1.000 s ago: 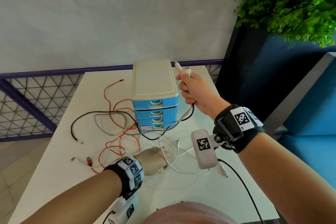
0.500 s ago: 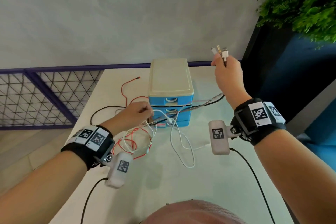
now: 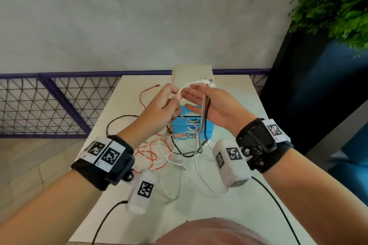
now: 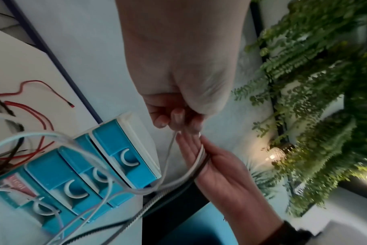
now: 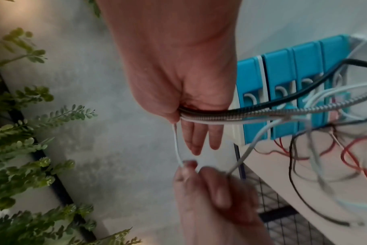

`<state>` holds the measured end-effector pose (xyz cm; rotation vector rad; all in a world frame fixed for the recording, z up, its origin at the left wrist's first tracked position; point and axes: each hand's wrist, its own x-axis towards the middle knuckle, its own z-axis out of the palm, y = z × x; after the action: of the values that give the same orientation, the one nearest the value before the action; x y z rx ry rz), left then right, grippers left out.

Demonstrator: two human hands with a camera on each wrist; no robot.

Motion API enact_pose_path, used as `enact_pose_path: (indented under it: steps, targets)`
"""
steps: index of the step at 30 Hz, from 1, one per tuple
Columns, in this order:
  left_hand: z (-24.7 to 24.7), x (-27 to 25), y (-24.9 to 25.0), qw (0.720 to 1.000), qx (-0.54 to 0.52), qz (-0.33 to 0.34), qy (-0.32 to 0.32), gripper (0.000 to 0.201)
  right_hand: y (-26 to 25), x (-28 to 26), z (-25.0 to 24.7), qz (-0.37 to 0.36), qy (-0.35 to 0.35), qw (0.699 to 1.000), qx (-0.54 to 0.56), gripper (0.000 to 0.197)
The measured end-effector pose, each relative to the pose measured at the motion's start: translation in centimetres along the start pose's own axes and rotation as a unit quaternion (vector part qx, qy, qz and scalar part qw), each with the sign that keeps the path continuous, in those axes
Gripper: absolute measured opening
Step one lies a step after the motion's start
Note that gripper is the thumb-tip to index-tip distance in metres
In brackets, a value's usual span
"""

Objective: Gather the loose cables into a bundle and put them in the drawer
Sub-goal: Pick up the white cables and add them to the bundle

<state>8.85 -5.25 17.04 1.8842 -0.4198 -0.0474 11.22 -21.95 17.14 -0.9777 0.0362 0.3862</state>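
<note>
Both hands are raised in front of the blue drawer unit [image 3: 179,125] [image 4: 124,144] [image 5: 279,66], whose drawers look closed. My left hand [image 3: 171,99] [image 4: 176,121] [image 5: 199,182] pinches a thin white cable [image 3: 184,87] [image 4: 169,149] [image 5: 177,145] near its end. My right hand [image 3: 199,97] [image 4: 218,167] [image 5: 197,136] has straight fingers, with its thumb clamping a bunch of black, braided and white cables [image 3: 205,109] [image 4: 200,155] [image 5: 262,114] against the palm. These trail down to a tangle with red wire [image 3: 153,155] on the table [image 3: 229,205].
A loose red wire end [image 3: 143,93] [image 4: 31,82] and a black cable loop [image 3: 119,119] lie left of the drawers. A purple mesh railing [image 3: 49,105] runs behind the table. A leafy plant [image 3: 334,2] and dark blue furniture [image 3: 318,95] stand at the right.
My left hand has risen from the table by the drawers with the white cable and met the right hand. The right hand has come down and left, and its fingers have straightened.
</note>
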Motion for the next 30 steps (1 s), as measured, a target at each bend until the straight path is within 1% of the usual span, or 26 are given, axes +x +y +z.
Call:
enact_pose_path:
  steps: [3, 5, 6, 8, 10, 12, 13, 14, 15, 17, 18, 19, 20, 22, 23, 24, 25, 26, 28, 29, 30]
  targets:
    - [0.6, -0.1, 0.0, 0.999, 0.017, 0.003, -0.042, 0.015, -0.1, 0.0, 1.1, -0.048, -0.007, 0.997, 0.065, 0.031]
    - [0.7, -0.1, 0.0, 0.996, 0.068, 0.015, -0.061, 0.025, -0.3, 0.0, 1.7, -0.078, 0.012, 0.993, 0.089, 0.03]
    - [0.7, -0.2, 0.0, 0.994, 0.089, 0.024, -0.059, 0.03, -0.4, 0.0, 2.0, -0.088, 0.022, 0.99, 0.109, 0.03]
    - [1.0, -0.4, 0.2, 0.994, 0.092, 0.047, -0.035, 0.035, -0.6, 0.0, 2.7, -0.099, 0.034, 0.983, 0.148, 0.03]
    - [1.3, -0.6, 0.4, 0.996, 0.063, 0.066, -0.015, 0.037, -1.0, -0.1, 3.1, -0.111, 0.041, 0.982, 0.146, 0.029]
    - [1.7, -0.6, 0.5, 0.997, 0.038, 0.067, -0.013, 0.038, -1.4, -0.2, 3.4, -0.13, 0.044, 0.985, 0.105, 0.028]
    - [1.8, -0.5, 0.5, 0.996, 0.048, 0.07, -0.019, 0.038, -1.4, -0.2, 3.5, -0.141, 0.046, 0.986, 0.08, 0.028]
    - [1.7, -0.3, 0.2, 0.993, 0.08, 0.077, -0.029, 0.04, -1.3, -0.2, 3.6, -0.154, 0.052, 0.985, 0.057, 0.028]
    - [1.5, -0.1, -0.3, 0.986, 0.139, 0.083, -0.044, 0.042, -1.3, -0.2, 3.7, -0.167, 0.063, 0.983, 0.036, 0.028]
    - [0.7, -0.1, -1.9, 0.953, 0.282, 0.085, -0.072, 0.046, -1.8, -0.3, 3.8, -0.197, 0.096, 0.976, 0.008, 0.029]
    - [0.2, -0.3, -3.2, 0.941, 0.318, 0.081, -0.085, 0.048, -2.4, -0.3, 3.8, -0.214, 0.109, 0.971, 0.004, 0.03]
    - [-0.4, -0.7, -4.7, 0.939, 0.323, 0.065, -0.1, 0.047, -3.3, -0.4, 3.6, -0.231, 0.119, 0.966, 0.006, 0.031]
    - [-1.0, -1.2, -6.2, 0.943, 0.31, 0.026, -0.116, 0.044, -4.3, -0.4, 3.4, -0.247, 0.127, 0.961, 0.01, 0.031]
    - [-2.1, -2.6, -8.5, 0.944, 0.285, -0.083, -0.144, 0.035, -6.2, -0.5, 3.0, -0.273, 0.142, 0.951, 0.02, 0.031]
    - [-2.5, -3.3, -9.4, 0.941, 0.281, -0.118, -0.149, 0.032, -6.9, -0.6, 2.8, -0.283, 0.149, 0.947, 0.024, 0.03]
    - [-2.8, -3.9, -10.1, 0.937, 0.285, -0.138, -0.149, 0.031, -7.5, -0.7, 2.7, -0.292, 0.153, 0.944, 0.026, 0.03]
    - [-3.0, -4.5, -10.5, 0.928, 0.305, -0.152, -0.152, 0.033, -7.9, -0.7, 2.7, -0.3, 0.155, 0.941, 0.028, 0.029]
    - [-3.2, -5.1, -11.3, 0.911, 0.338, -0.17, -0.166, 0.037, -8.3, -0.8, 2.7, -0.309, 0.156, 0.938, 0.032, 0.029]
    - [-3.6, -6.3, -13.0, 0.865, 0.414, -0.21, -0.19, 0.041, -9.2, -0.9, 2.8, -0.324, 0.156, 0.932, 0.041, 0.029]
    - [-3.8, -6.7, -13.9, 0.846, 0.448, -0.22, -0.187, 0.041, -9.6, -0.9, 2.9, -0.327, 0.155, 0.931, 0.044, 0.029]
    - [-4.0, -6.9, -14.3, 0.835, 0.47, -0.223, -0.177, 0.042, -9.7, -0.8, 2.9, -0.325, 0.154, 0.932, 0.046, 0.029]
